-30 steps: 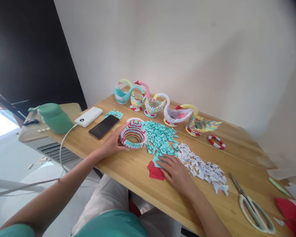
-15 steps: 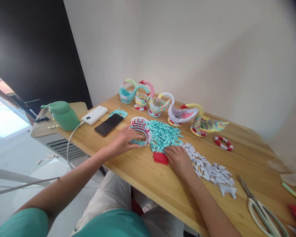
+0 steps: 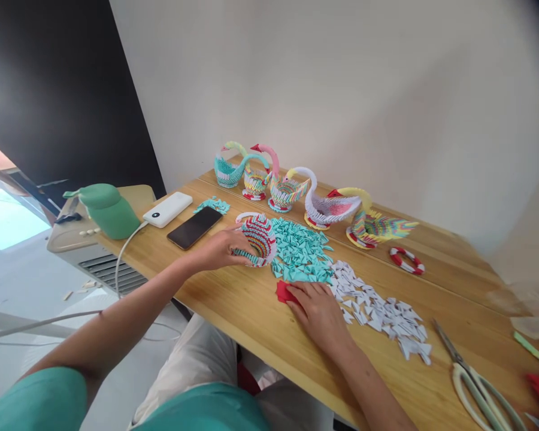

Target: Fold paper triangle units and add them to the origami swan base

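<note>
At your far left, a green bottle sits close to a white power bank, whose cable hangs over the table's near edge. A smartphone lies flat just beside it, with a small turquoise paper pile behind, probably set there to leave the space before you free.

Your left hand curves around the left side of the patterned paper basket, fingers at the rim and thumb on the near side, holding it in a fairly wide grip, likely to steady such a light, interlocked form. Behind stands a row of five folded-paper swans, apparently out of reach of knocks.

Touching or just beside the basket's right side spreads the large turquoise triangle pile. In front, your right hand covers part of some red paper; you may be pinching or only pressing it, I cannot tell.

Farther right come the white folded pieces, a red-and-white paper ring and scissors, handles toward you, perhaps for easy pickup.
</note>
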`<action>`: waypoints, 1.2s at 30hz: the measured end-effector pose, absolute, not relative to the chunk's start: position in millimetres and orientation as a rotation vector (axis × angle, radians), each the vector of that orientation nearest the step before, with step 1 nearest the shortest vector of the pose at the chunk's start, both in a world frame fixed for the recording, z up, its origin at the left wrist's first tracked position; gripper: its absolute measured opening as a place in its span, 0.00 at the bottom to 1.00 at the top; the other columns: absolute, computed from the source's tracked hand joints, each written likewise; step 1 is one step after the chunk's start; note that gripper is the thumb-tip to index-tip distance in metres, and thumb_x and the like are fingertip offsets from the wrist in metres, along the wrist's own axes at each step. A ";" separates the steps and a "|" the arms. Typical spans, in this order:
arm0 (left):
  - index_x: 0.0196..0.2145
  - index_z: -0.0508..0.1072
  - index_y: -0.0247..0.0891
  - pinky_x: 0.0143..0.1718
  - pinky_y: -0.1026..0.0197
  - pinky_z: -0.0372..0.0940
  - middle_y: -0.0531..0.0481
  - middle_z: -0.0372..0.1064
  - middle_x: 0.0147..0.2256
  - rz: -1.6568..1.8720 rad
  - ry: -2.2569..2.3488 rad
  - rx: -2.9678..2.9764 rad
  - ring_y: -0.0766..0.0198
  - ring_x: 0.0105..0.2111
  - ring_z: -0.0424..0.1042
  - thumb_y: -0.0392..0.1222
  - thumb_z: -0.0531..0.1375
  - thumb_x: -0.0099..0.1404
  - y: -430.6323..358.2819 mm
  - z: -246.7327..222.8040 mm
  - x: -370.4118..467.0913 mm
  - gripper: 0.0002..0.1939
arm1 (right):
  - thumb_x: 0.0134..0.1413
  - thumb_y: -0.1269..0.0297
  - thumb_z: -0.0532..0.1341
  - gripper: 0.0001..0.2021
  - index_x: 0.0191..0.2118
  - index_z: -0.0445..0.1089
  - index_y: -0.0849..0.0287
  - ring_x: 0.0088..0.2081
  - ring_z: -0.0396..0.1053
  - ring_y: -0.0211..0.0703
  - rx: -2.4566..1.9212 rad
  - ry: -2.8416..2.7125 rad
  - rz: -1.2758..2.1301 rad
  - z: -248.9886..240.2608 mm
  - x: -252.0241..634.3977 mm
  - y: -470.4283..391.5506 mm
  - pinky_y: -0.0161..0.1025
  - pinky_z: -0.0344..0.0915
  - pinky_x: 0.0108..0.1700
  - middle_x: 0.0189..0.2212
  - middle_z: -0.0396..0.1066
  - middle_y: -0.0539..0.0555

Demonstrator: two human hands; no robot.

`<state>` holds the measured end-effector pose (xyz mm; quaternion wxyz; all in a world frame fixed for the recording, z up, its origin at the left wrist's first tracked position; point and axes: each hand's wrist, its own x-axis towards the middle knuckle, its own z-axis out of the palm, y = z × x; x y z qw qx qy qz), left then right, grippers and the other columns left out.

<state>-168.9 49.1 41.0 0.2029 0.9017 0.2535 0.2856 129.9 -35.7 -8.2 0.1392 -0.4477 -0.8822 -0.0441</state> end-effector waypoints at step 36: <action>0.67 0.49 0.38 0.62 0.45 0.56 0.36 0.54 0.64 1.125 1.097 1.886 0.46 0.62 0.58 0.51 0.69 0.53 41.0 -22.2 -175.2 0.51 | 0.55 0.50 0.62 0.34 0.65 0.55 0.53 0.50 0.73 0.52 -1.145 -1.530 1.261 -16.4 92.7 20.2 0.47 0.75 0.44 0.58 0.68 0.60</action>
